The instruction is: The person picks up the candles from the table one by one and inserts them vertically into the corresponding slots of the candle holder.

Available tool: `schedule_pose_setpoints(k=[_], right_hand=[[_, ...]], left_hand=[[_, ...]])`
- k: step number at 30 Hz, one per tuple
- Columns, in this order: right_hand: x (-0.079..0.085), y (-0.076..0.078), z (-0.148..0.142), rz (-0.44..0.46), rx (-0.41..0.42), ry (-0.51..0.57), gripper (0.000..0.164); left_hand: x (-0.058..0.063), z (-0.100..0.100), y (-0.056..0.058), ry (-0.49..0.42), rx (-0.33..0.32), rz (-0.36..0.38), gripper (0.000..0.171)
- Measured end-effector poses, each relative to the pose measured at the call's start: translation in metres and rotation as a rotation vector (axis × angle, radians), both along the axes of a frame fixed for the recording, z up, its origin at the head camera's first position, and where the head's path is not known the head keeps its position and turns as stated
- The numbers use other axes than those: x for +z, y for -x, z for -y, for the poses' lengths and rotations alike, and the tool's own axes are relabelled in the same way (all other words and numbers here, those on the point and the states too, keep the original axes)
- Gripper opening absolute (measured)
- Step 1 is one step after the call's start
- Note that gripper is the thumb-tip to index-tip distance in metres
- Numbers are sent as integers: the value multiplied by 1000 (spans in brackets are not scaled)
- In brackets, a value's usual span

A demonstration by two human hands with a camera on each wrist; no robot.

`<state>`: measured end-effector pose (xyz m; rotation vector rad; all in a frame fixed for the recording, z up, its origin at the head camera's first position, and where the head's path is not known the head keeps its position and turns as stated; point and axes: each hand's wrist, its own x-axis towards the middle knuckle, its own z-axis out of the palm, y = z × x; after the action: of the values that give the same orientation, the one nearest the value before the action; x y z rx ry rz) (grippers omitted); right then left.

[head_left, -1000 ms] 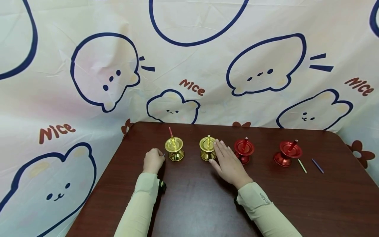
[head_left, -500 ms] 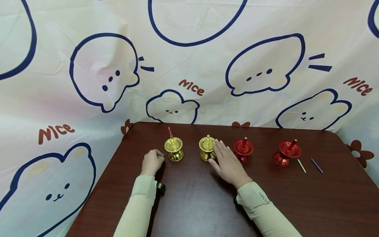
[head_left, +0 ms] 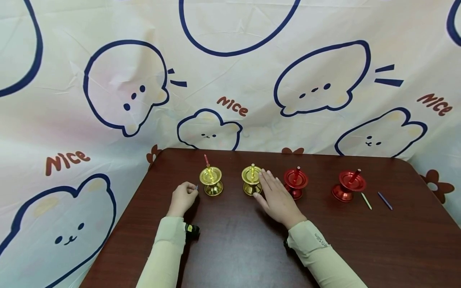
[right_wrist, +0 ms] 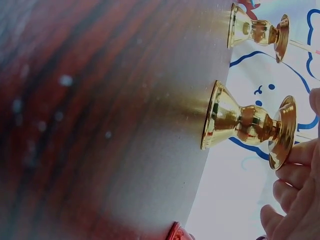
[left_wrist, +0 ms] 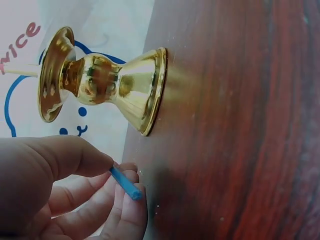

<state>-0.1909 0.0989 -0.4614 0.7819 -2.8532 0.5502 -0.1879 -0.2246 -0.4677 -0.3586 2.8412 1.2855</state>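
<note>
A short, thin blue candle (left_wrist: 126,184) is pinched between the thumb and fingers of my left hand (head_left: 182,199), low over the table. Just right of that hand stands a gold candle holder (head_left: 213,189), with a thin red candle (head_left: 206,160) upright in its tube. My right hand (head_left: 280,201) lies with straight fingers alongside the second gold candle holder (head_left: 251,189). In the right wrist view its fingertips appear to touch the rim of that holder's dish (right_wrist: 284,132). No candle shows in the tube of this second holder.
Right of my right hand stands a red candle holder (head_left: 296,182), and farther right another red candle holder (head_left: 343,194). Beyond it a pale green candle (head_left: 366,201) and a purple-blue candle (head_left: 385,201) lie on the dark wooden table (head_left: 230,248). A printed cloth (head_left: 252,72) hangs behind.
My left hand has drawn slightly left and back from the first gold holder, turning a little, with the blue candle still pinched. My right hand has stayed in place.
</note>
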Motion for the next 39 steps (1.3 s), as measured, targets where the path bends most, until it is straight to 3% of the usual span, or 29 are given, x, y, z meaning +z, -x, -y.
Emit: schedule_pose_setpoints(k=[20,30,39], right_hand=[[-1,0,1,-13,7,1,69],[1,0,0,4,6,-7,69],[3,0,0,10,2,-6,68]], left_hand=[[-3,4,-12,-479,-19,38,32],[8,-1,-17,-574,-57,43,30],[19,-8,-21,-575,-79,17,29]])
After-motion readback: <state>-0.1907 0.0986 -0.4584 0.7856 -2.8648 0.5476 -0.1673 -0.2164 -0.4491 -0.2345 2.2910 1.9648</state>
